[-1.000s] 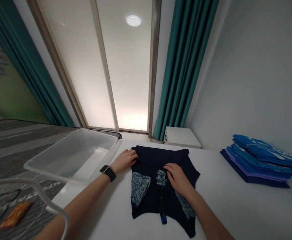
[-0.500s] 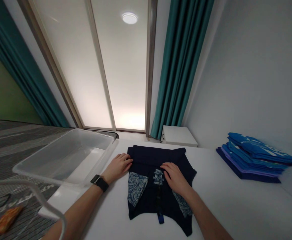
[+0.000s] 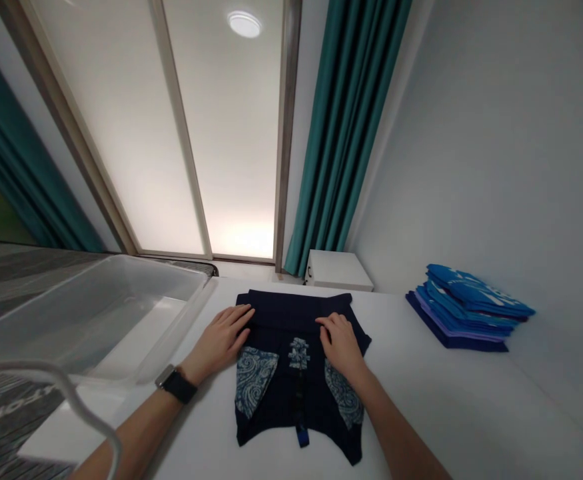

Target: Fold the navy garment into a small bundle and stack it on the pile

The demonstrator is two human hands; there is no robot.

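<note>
A dark navy garment (image 3: pixel 291 400) with light blue patterned patches lies flat on the white table (image 3: pixel 446 413), its far edge folded over. My left hand (image 3: pixel 220 340), a black watch on its wrist, rests flat with fingers stretched out on the garment's left side near the fold. On the right half of the garment, just below the folded edge, my right hand (image 3: pixel 340 343) lies flat, fingers extended. Neither hand grips anything.
A clear plastic bin (image 3: pixel 96 320) stands at the table's left. A stack of folded blue clothes (image 3: pixel 466 307) sits at the far right by the wall. A small white cabinet (image 3: pixel 336 270) stands beyond the table, below teal curtains (image 3: pixel 341 133).
My left hand has slid from the garment's left edge onto the cloth, and my right hand moved slightly toward the fold. The camera view shifted to the right.
</note>
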